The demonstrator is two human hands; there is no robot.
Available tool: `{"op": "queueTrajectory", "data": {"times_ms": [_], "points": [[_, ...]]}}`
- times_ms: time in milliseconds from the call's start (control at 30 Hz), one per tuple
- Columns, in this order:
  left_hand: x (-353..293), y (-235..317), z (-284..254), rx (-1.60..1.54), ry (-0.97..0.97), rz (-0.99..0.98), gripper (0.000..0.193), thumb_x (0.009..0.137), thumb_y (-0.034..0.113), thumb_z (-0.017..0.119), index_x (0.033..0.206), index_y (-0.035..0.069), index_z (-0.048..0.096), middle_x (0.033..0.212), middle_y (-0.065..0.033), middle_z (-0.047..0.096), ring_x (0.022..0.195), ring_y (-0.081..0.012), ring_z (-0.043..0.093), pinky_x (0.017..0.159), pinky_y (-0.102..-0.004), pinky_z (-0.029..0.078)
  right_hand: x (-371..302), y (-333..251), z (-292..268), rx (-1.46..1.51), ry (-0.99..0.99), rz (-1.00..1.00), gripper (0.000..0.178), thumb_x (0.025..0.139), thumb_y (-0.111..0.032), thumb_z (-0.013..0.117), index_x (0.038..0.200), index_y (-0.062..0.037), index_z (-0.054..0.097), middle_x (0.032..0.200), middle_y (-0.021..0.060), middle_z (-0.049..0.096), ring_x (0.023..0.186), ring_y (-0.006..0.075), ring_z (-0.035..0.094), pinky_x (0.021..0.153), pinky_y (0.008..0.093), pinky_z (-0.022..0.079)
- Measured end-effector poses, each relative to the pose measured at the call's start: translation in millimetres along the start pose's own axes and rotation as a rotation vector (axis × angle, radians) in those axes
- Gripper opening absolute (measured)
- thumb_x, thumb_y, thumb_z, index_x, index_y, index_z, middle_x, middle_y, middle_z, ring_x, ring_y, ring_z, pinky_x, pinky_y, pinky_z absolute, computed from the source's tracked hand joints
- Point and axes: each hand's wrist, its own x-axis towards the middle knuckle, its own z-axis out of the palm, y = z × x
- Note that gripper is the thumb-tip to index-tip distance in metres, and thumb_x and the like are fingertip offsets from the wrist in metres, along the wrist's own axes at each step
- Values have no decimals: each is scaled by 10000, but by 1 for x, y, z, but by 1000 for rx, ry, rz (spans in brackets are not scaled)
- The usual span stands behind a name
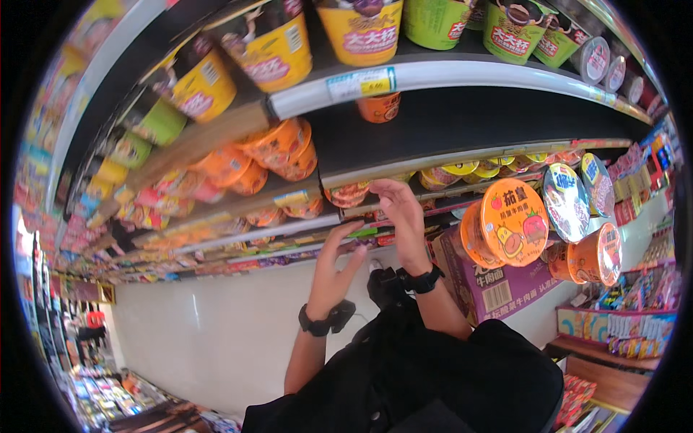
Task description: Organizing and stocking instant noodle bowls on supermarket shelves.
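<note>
In front of the shelving, my left hand [332,270] is held up with thumb and fingers apart and nothing in it. A little higher and to its right, my right hand [403,216] is also raised, fingers slightly bent and bare. The two do not touch. To the right of my right hand, an orange-lidded noodle cup [514,222] is among several instant noodle cups at a purple carton [498,292]. Beside it are a silver-blue lidded cup [567,202] and smaller orange cups [598,254]. Each wrist wears a black strap.
A lone orange cup [378,108] stands on the black shelf [447,119], with stacked orange cups [289,151] to its left. Yellow tubs [361,32] and green tubs [509,32] line the shelf above. Pale floor [195,325] lies below; snack racks [642,325] stand at right.
</note>
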Motion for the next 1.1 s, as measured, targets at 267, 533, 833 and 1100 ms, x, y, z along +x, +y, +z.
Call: {"op": "queueTrajectory", "data": {"times_ms": [267,533,833,1100], "points": [[163,-27,2,-230,-18,-20,406,989,142,605,1346,-10,485,1360,-112,535,1198,-173,547,998,-303,467,119,43,-30,-17,451,-154,240,964,-81,593,1193,-11,584,1149,66,618,1072,140,579,954,278,448],[291,-103,1,-130,276,0,448,999,251,603,1366,22,487,1318,-85,555,1204,-169,540,994,-341,461,208,62,-63,-169,542,-144,450,900,-56,642,1301,44,465,1204,158,603,1116,191,586,946,318,474],[311,-128,6,-253,279,-156,413,1018,311,562,1305,14,538,1306,-83,569,1175,-186,569,999,-381,487,204,73,-63,-281,487,-53,426,903,-83,655,1275,69,515,1189,146,643,1073,203,628,898,315,497],[242,-45,-10,-260,-66,9,536,977,210,639,1402,-49,439,1380,-183,520,1268,-213,510,1004,-346,476,155,22,-41,-223,455,-206,487,941,-113,642,1368,21,450,1319,137,549,1143,194,583,954,323,477]]}}
